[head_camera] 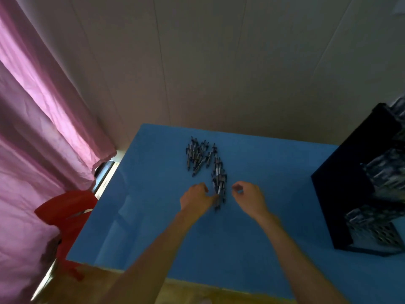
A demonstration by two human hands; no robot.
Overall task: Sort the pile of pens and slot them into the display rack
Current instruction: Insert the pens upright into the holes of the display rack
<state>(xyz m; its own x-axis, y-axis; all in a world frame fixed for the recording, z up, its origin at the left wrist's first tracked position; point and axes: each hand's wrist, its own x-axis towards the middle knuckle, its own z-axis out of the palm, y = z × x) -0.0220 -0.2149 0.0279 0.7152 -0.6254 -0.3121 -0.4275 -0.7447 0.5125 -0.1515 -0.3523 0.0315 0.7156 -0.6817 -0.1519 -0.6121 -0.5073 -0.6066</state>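
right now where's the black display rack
In the head view, the black display rack stands at the right edge of the blue table, right of the right hand.

Two heaps of dark pens (206, 163) lie left of a black display rack (359, 185).

No legible text or labels

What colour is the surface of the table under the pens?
Blue. The table surface under the pens shows best in the head view.
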